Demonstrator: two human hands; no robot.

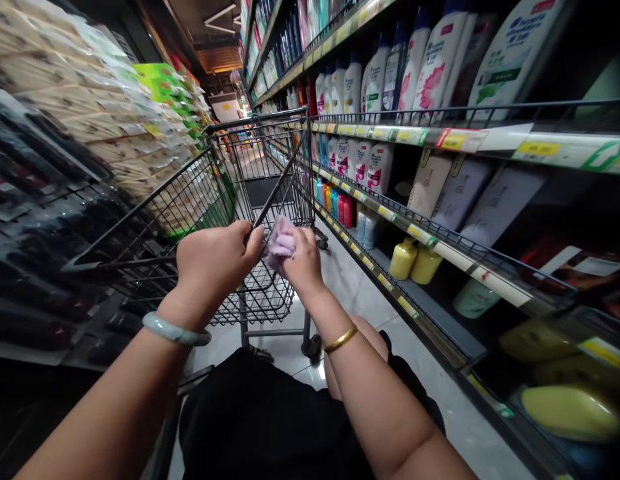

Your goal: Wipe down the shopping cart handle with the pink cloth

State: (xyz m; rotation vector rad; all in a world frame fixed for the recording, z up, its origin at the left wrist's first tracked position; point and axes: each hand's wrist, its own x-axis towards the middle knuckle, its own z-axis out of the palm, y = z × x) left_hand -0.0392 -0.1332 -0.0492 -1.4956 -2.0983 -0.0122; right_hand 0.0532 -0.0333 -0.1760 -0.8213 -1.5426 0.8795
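With left hand (214, 257), clamping wire shopping cart (257, 193) by black edge bar (279, 185). In right hand (304, 263), pinching crumpled lilac cloth (281, 244), just beside left thumb. Cannot tell: cloth touching bar or apart. Possible trouble: rolling of cart on casters (313, 348), from pressing hard with loose left grip. Also possible: snagging of thin cloth on wire mesh, from dragging carelessly. Farther right, near cart: shelf (500, 285) with shampoo bottles (437, 60); risk of bumping, from swerving cart sideways.
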